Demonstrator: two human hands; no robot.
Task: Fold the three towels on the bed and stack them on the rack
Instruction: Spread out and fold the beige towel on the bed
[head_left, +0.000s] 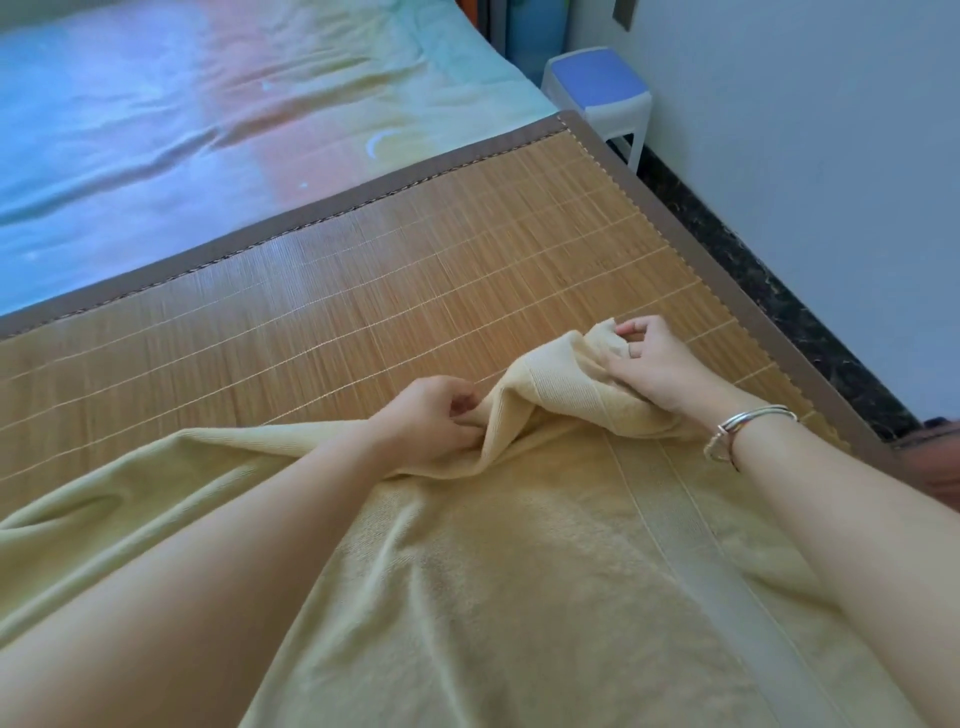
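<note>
Big yellow towel (519, 571) is spread on the near part of the bamboo mat (363, 291), far edge bunched up. Left hand (428, 418) and right hand (652, 364) both pinch that edge. Grips look uneven, so I'd guess a crooked fold.

A bedroom in a home. A bed fills most of the view, covered by a pastel sheet (208, 119) in blue, pink and pale yellow, wrinkled. Over the near part lies a woven bamboo sleeping mat (415, 270) with a brown fabric border. A yellow towel (519, 571) is spread on the mat. Beside the bed stands a small white plastic stool (597, 88) with a blue top, close to a plain pale wall (805, 156). A dark speckled stone skirting (753, 270) runs along the wall's foot.
</note>
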